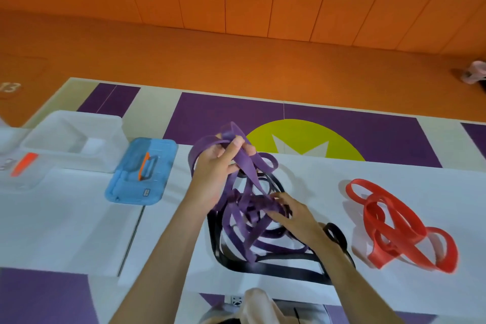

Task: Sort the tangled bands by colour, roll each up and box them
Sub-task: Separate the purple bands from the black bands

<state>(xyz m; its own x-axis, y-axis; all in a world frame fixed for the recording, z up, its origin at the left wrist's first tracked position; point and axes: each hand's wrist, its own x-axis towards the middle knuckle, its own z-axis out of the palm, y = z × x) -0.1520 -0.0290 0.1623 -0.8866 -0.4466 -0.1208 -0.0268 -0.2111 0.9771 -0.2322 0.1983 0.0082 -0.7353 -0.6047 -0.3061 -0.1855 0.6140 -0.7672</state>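
Purple bands (248,168) fill both grips, left hand (217,163) raised, right hand (295,214) pinching; floor (236,66) reads "13" (10,87).

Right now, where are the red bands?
In the head view, the red bands lie in a loose pile on the white table, on the right side, apart from the purple and black tangle.

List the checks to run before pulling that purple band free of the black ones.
1. Left hand grips a raised loop of the flat purple elastic bands: ok.
2. Right hand pinches the purple knot below: ok.
3. Purple clear of the thin black bands: not ok, interlaced.
4. Red elastic bands lie apart, to the right: ok.
5. Clear plastic box open, blue lid beside it: ok.
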